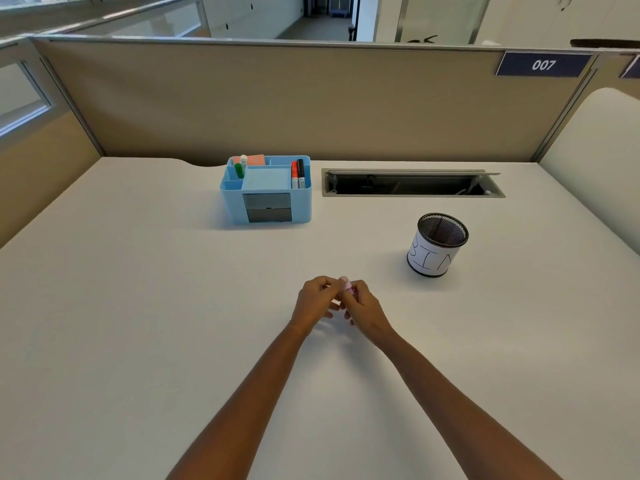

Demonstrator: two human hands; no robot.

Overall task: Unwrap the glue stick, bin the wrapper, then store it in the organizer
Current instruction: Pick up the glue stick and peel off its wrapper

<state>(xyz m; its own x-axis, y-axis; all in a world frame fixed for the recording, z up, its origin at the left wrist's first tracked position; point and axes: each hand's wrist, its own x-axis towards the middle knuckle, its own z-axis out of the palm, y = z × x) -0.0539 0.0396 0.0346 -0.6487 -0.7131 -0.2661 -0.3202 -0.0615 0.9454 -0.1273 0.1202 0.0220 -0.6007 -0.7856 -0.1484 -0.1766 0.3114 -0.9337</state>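
Observation:
A small pink glue stick (346,284) is held upright between both hands above the middle of the white desk; only its top shows. My right hand (363,308) grips its body. The fingers of my left hand (313,299) pinch at the stick from the left side. Any wrapper on it is too small to make out. The light blue organizer (266,192) stands at the back centre, holding a green marker, red and black markers and sticky notes. A black mesh cup labelled BIN (437,245) stands to the right, beyond my hands.
An open cable hatch (412,184) is sunk into the desk behind the bin. A tan partition wall (277,102) closes off the back and left sides. The white desk (138,306) stretches wide around my arms.

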